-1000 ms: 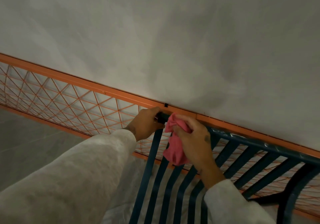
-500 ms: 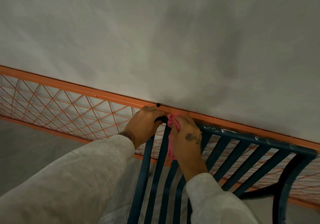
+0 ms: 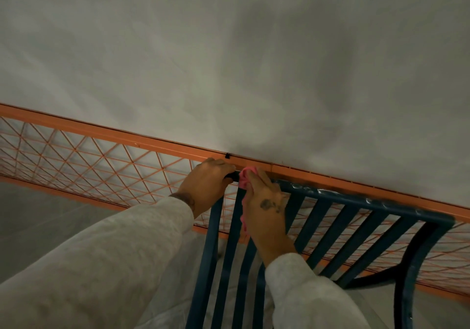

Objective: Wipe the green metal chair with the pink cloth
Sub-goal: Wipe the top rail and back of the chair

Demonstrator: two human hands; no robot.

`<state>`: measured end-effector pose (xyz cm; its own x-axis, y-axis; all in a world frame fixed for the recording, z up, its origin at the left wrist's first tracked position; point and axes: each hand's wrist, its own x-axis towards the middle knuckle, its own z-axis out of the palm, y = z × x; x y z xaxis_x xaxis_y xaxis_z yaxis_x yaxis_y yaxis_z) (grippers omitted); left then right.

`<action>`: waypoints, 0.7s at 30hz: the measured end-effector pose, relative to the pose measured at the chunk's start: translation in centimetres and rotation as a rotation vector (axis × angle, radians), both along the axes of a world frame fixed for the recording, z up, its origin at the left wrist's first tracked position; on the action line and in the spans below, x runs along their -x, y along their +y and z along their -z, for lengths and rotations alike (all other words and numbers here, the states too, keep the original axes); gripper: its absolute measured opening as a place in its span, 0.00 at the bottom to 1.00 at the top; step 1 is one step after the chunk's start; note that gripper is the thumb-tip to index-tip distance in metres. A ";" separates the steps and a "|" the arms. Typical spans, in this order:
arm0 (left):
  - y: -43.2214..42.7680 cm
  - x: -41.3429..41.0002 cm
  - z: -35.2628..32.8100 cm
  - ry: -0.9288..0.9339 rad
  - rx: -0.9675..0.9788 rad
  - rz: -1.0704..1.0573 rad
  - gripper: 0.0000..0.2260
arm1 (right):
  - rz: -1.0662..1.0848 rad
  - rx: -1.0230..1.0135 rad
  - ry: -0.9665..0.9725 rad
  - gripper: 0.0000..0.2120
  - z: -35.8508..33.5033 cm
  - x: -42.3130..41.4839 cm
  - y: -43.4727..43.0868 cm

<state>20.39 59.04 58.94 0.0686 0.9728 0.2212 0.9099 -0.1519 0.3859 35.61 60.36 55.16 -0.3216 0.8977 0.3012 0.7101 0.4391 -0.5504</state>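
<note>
While your right hand (image 3: 264,209) presses the crumpled pink cloth (image 3: 244,179) onto the top rail of the dark green metal chair with flat vertical slats (image 3: 366,202), keep its fingers wrapped around the rail so that the cloth covers the back side as well as the front. These fingers are grasping the cloth, and part of it hangs down under the palm, in front of a slat. Your left hand (image 3: 204,187) is clenched on the same rail, just beside the cloth, at the rail's left corner; I judge that it steadies the chair, so keep it firm there. The rail to the right of the cloth shows pale marks, so slide along it slowly with even pressure. The orange metal mesh fence (image 3: 101,165) runs close behind the rail, and the grey wall (image 3: 229,61) rises above it, so there is little room behind for your knuckles. The open room is along the rail to the right, up to its rounded corner.
</note>
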 end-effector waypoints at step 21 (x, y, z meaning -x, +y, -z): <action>-0.3 -0.9 -0.8 0.036 0.105 -0.068 0.10 | -0.029 -0.138 -0.013 0.20 -1.9 -2.0 -0.6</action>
